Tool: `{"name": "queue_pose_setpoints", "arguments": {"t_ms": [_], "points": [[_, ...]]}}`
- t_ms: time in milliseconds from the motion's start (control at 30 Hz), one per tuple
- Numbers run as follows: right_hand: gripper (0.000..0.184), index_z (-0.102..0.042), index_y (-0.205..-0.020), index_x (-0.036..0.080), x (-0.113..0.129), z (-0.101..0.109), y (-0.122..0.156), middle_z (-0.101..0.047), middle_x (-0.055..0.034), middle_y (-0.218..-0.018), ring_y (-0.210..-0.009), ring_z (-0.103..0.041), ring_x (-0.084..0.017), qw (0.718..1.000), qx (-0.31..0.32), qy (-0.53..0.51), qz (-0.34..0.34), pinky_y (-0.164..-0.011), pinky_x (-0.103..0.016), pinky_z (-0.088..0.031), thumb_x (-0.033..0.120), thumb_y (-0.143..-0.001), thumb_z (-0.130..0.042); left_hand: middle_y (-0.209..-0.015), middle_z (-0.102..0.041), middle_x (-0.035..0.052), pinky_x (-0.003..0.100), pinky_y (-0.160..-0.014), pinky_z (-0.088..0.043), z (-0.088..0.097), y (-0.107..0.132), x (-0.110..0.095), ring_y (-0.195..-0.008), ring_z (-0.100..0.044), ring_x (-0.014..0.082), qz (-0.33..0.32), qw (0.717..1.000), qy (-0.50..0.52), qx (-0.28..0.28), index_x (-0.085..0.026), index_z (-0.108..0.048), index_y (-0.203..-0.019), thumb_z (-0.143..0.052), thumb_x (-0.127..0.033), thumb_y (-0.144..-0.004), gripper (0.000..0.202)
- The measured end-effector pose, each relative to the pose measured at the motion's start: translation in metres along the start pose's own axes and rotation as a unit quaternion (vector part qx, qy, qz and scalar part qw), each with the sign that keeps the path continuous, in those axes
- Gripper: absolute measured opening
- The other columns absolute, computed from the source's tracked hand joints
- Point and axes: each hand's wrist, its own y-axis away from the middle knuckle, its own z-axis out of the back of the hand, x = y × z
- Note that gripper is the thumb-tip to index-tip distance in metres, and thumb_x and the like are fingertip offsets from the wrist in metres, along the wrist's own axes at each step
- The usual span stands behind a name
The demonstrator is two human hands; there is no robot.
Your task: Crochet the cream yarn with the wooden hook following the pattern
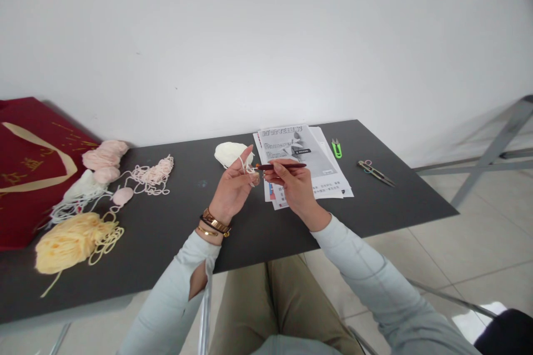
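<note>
My right hand [293,184] is closed around a dark red crochet hook [281,166], held level above the black table [375,205]. My left hand [234,184] is raised beside it, its fingers pinching a white strand of yarn [245,166] at the hook's tip. The strand leads back to a ball of white yarn [229,152] lying on the table just behind my left hand. Gold bracelets sit on my left wrist.
Printed sheets [310,169] lie behind my right hand. Green thread snips [336,148] and small scissors [375,172] are to the right. Yellow yarn [73,241], pink yarn [152,175] and pale yarn balls [102,158] are at the left, by a red cloth [25,172].
</note>
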Motion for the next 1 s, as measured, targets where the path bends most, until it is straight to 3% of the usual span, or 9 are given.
{"name": "queue_pose_setpoints", "arguments": {"t_ms": [200,467,700,900,1000], "points": [[0.019,-0.072,-0.083,0.016,-0.002,0.002,-0.003,-0.074,-0.0029,-0.067,-0.057,-0.069,-0.012,0.999,-0.011,-0.029,-0.029,-0.060,-0.022,-0.058,0.031,-0.071,-0.075,-0.067,-0.058,-0.0037,0.021,-0.060,-0.039,0.001,-0.001,0.001,-0.059,-0.049,0.0068,-0.001,0.999,-0.033,0.007,-0.022,-0.050,-0.134,-0.070,-0.007,-0.068,0.071],[0.022,-0.070,-0.078,0.015,-0.001,0.003,-0.008,-0.072,-0.0022,-0.063,-0.053,-0.066,-0.011,0.996,-0.013,-0.046,-0.070,-0.053,-0.020,-0.057,0.035,-0.069,-0.076,-0.072,-0.054,-0.0056,0.020,-0.066,-0.040,-0.001,0.000,0.006,-0.064,-0.047,0.0074,-0.093,0.984,-0.146,-0.037,-0.030,-0.036,-0.143,-0.071,-0.012,-0.072,0.081],[0.019,-0.070,-0.077,0.015,0.000,0.006,-0.008,-0.072,-0.0018,-0.062,-0.051,-0.065,-0.010,0.997,-0.020,-0.017,-0.070,-0.049,-0.018,-0.055,0.032,-0.070,-0.076,-0.084,-0.061,-0.0012,0.023,-0.076,-0.043,0.006,-0.003,0.005,-0.077,-0.055,0.0096,-0.059,0.982,-0.176,-0.025,-0.024,-0.054,-0.130,-0.074,-0.017,-0.070,0.064],[0.019,-0.070,-0.076,0.015,0.000,0.007,-0.008,-0.072,-0.0023,-0.062,-0.051,-0.065,-0.011,0.997,-0.021,0.006,-0.080,-0.049,-0.019,-0.055,0.032,-0.069,-0.075,-0.076,-0.064,-0.0015,0.023,-0.066,-0.042,0.007,-0.003,0.002,-0.067,-0.055,0.0094,-0.032,0.981,-0.190,-0.030,-0.019,-0.058,-0.125,-0.075,-0.021,-0.068,0.059],[0.020,-0.071,-0.077,0.015,-0.001,0.009,-0.010,-0.072,-0.0025,-0.063,-0.051,-0.065,-0.011,0.996,-0.026,-0.001,-0.084,-0.049,-0.018,-0.055,0.032,-0.068,-0.076,-0.078,-0.066,-0.0002,0.024,-0.069,-0.044,0.009,-0.003,-0.001,-0.069,-0.058,0.0102,-0.029,0.980,-0.196,-0.030,-0.019,-0.062,-0.120,-0.075,-0.021,-0.069,0.053]]}}
